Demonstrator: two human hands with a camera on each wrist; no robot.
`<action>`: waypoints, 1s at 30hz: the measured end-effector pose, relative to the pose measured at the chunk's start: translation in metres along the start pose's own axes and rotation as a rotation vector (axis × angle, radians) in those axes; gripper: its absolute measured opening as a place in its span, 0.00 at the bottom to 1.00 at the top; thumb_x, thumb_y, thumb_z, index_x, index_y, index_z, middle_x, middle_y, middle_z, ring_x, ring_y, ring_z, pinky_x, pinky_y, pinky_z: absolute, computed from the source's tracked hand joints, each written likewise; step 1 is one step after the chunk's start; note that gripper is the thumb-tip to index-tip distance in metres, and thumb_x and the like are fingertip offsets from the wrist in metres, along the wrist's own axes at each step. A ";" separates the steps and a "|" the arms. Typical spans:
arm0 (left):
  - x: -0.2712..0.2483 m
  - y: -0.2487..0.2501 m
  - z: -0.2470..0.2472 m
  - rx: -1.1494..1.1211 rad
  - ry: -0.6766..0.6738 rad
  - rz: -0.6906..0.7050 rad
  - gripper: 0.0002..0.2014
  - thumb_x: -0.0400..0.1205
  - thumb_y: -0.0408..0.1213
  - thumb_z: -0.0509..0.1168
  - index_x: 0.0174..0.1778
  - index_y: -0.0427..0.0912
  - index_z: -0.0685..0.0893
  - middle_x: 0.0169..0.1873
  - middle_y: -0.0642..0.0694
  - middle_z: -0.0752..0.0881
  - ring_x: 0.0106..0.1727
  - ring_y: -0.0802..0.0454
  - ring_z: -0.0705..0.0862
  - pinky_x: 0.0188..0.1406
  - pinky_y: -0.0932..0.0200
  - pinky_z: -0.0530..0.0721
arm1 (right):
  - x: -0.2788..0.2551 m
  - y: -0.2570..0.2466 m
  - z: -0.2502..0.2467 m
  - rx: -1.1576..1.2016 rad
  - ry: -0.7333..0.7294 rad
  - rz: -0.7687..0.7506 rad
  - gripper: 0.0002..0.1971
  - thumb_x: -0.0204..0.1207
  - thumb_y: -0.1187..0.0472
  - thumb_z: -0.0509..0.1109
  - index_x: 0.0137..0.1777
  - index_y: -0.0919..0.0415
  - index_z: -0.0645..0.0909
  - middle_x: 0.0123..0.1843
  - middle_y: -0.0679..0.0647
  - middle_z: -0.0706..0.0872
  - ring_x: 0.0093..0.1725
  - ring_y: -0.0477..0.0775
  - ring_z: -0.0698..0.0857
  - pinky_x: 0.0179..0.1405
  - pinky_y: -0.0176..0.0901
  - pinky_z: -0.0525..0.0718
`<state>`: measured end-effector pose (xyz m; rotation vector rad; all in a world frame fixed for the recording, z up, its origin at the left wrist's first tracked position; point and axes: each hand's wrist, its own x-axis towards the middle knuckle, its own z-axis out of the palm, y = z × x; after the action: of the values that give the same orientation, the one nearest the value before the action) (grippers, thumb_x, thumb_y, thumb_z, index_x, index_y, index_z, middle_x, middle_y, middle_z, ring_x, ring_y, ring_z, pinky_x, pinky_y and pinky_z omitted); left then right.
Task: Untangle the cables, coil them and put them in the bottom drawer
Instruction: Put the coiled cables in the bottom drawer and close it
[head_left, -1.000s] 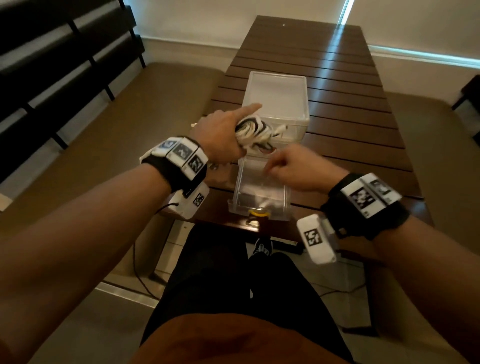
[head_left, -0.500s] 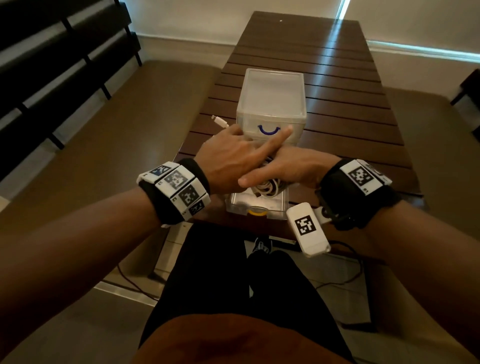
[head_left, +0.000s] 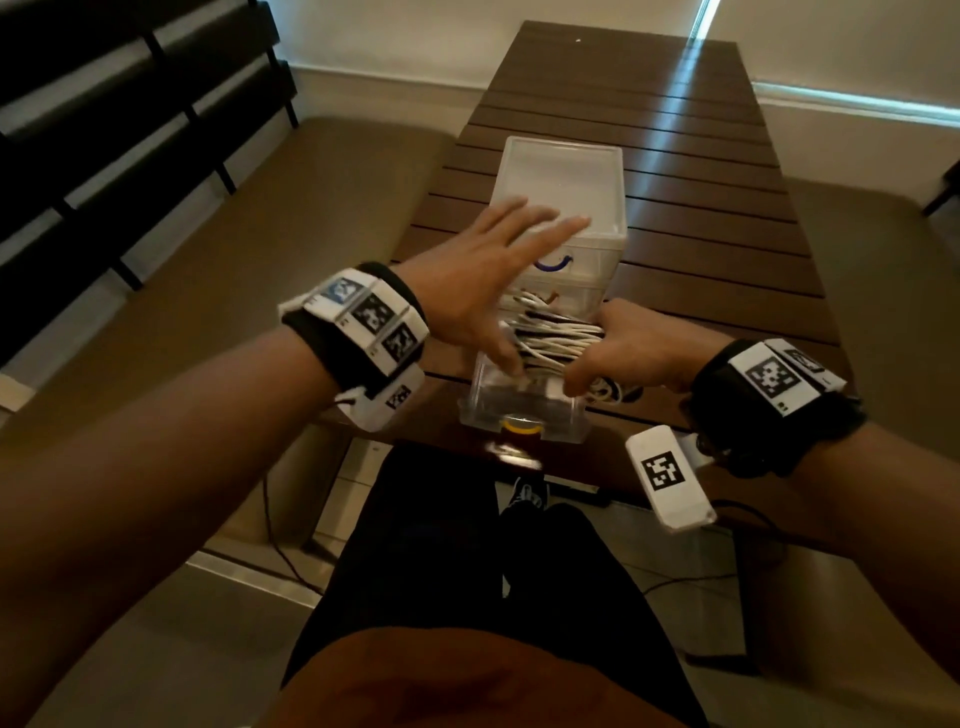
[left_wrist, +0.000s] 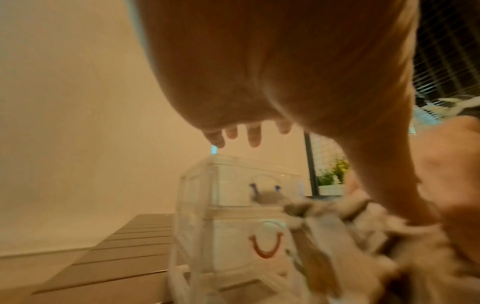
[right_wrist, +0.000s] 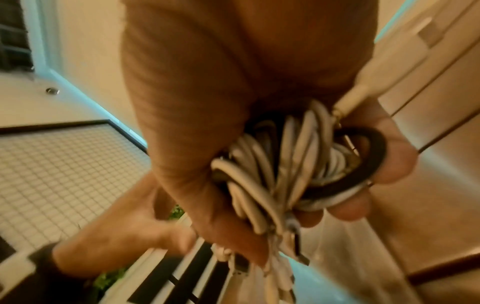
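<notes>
Head view, centre frame: R hand (head_left: 636, 345) has fingers curled tight round the coiled cables (head_left: 558, 340), a white bundle w/ some black loops, held just above the pulled-out bottom drawer (head_left: 519, 410). Wrist view shows the same grip: cables (right_wrist: 291, 164) packed in the palm, a plug end sticking out toward upper right. L hand (head_left: 488, 275) sits left of the bundle, fingers straight & spread, holding nothing, fingertips over the front edge of the clear drawer unit (head_left: 566, 182); thumb down near the cables, can't tell if touching. Unit stands on a dark slatted table (head_left: 701, 208), mid frame. Blue handle (head_left: 553, 265) on the upper drawer, red one (left_wrist: 265, 246) on the next, orange knob (head_left: 519, 426) on the open drawer, lower centre.
</notes>
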<state>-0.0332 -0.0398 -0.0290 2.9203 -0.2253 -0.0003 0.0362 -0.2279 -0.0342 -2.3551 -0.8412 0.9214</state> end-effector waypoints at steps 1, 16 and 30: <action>0.001 -0.004 -0.006 -0.012 0.033 -0.026 0.60 0.66 0.58 0.79 0.85 0.55 0.46 0.85 0.47 0.50 0.84 0.44 0.41 0.78 0.45 0.46 | 0.001 0.003 0.000 -0.026 0.010 0.027 0.13 0.63 0.61 0.81 0.47 0.57 0.84 0.46 0.60 0.89 0.44 0.59 0.88 0.45 0.55 0.89; 0.017 -0.014 0.008 0.184 0.362 -0.083 0.21 0.85 0.48 0.62 0.75 0.54 0.76 0.62 0.42 0.81 0.60 0.40 0.74 0.56 0.53 0.71 | 0.022 0.000 0.039 -0.265 0.244 0.139 0.40 0.68 0.47 0.72 0.78 0.52 0.60 0.68 0.61 0.80 0.64 0.66 0.80 0.59 0.53 0.80; 0.023 -0.013 0.007 0.268 0.336 -0.093 0.20 0.85 0.51 0.59 0.74 0.57 0.76 0.59 0.45 0.83 0.56 0.42 0.78 0.55 0.47 0.71 | 0.038 0.017 0.084 -0.326 0.393 0.096 0.39 0.75 0.47 0.66 0.77 0.67 0.54 0.62 0.68 0.80 0.58 0.69 0.80 0.54 0.53 0.77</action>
<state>-0.0088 -0.0322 -0.0380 3.1256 -0.0358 0.5402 0.0036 -0.1970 -0.1165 -2.7490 -0.7659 0.3472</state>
